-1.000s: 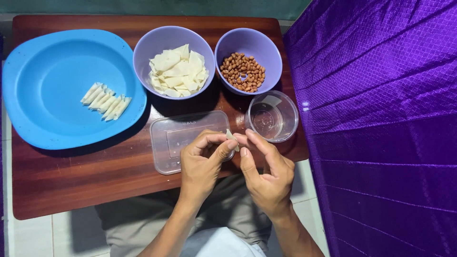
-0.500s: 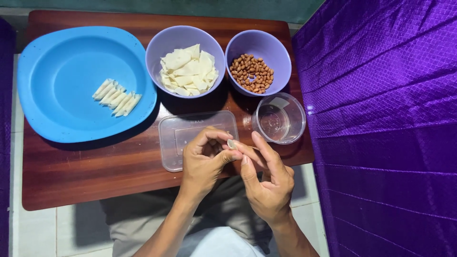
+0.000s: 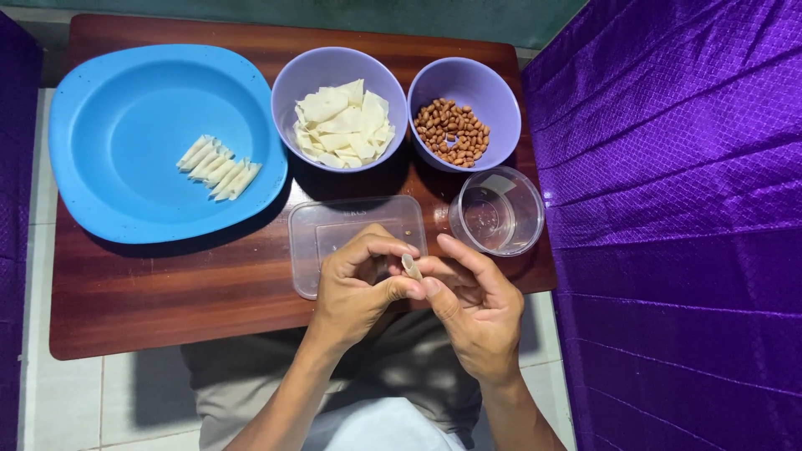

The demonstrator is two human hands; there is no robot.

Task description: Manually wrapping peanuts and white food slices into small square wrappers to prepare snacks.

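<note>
My left hand (image 3: 359, 288) and my right hand (image 3: 468, 305) meet above the near edge of a clear flat plastic tray (image 3: 334, 230). Between the fingertips of both hands sits a small pale rolled wrapper (image 3: 412, 266), pinched from both sides. A blue plate (image 3: 142, 125) at the left carries several finished pale rolls (image 3: 219, 167). One lilac bowl (image 3: 334, 71) holds cut white wrapper sheets (image 3: 342, 125); the other lilac bowl (image 3: 493, 92) holds peanuts (image 3: 453, 142). A clear round cup (image 3: 497, 211) stands just right of the tray.
Everything rests on a small dark wooden table (image 3: 167, 284). Purple quilted fabric (image 3: 677, 209) rises close along the right side. Pale floor tiles (image 3: 50, 401) show at the lower left, and my lap lies below the table edge.
Both hands have stayed together over the tray, turning the small roll between the fingertips. The view shifted slightly, so the table sits a little further right in frame.
</note>
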